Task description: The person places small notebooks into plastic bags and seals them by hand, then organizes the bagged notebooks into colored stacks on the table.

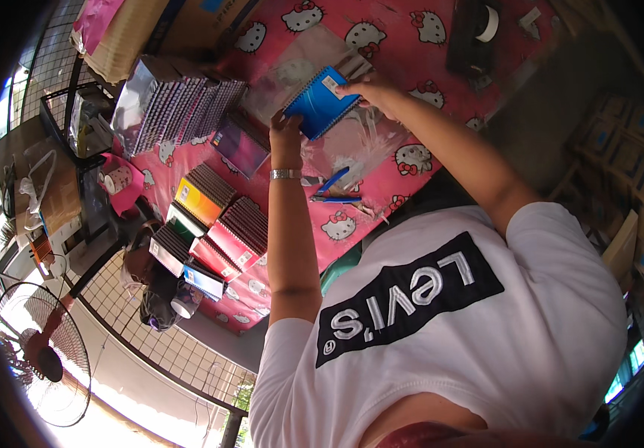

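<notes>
A blue spiral notebook (323, 106) with a white label is held between my two hands above the table. At its left edge, my left hand (286, 133) grips the near corner, a metal watch band on the wrist. My right hand (374, 92) has its thumb and fingers closed on the right edge, close to the label. Clear plastic wrap (359, 142) lies under and beside the notebook. Closer to my body, a pair of blue-handled pliers (334, 188) rests on the pink patterned tablecloth (370, 216). A purple notebook (240, 145) lies left of my left hand.
Stacked spiral notebooks (180, 112) stand at the back left. Nearer are piles of yellow notebooks (201, 196) and red notebooks (238, 237). A black tape dispenser (473, 33) sits at the far right. Beyond the table's left side stands a fan (44, 355).
</notes>
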`<state>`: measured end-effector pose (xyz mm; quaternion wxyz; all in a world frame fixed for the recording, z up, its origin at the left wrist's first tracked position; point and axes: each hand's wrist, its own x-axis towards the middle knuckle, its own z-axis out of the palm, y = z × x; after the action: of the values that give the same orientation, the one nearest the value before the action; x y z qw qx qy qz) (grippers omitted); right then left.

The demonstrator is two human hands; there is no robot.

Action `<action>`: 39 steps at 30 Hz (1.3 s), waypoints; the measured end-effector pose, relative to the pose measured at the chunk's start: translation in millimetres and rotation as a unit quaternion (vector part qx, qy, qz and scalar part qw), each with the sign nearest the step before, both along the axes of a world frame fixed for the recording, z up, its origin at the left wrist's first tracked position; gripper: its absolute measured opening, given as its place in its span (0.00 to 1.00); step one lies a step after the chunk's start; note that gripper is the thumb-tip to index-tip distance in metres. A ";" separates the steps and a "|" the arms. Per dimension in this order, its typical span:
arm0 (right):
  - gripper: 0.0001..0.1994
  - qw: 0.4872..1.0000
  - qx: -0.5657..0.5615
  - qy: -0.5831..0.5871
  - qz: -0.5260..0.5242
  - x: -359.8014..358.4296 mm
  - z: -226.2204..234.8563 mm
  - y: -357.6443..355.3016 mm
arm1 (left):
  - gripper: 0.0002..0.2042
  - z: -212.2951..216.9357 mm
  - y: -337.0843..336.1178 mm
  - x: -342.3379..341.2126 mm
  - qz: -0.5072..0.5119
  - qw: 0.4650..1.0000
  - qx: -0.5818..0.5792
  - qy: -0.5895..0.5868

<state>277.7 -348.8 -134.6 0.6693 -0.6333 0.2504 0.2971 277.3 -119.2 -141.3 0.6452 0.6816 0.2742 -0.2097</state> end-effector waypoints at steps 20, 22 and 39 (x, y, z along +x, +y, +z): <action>0.07 0.695 -0.287 -0.484 0.448 -106.4 -44.2 33.8 | 0.19 4.8 17.0 -149.0 -0.316 0.822 0.438 -0.180; 0.04 0.704 -0.263 -0.436 0.495 -97.1 -31.2 40.9 | 0.19 -8.3 39.5 -168.9 -0.290 0.842 0.398 -0.222; 0.09 0.602 -0.409 -0.478 0.492 21.0 49.1 6.0 | 0.05 32.1 9.5 -65.9 -0.035 0.870 0.391 -0.299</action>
<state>298.7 -342.9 -85.5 0.1174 -0.9203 -0.3587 0.1031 211.4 -109.7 -109.1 0.3697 0.9172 0.1040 0.1060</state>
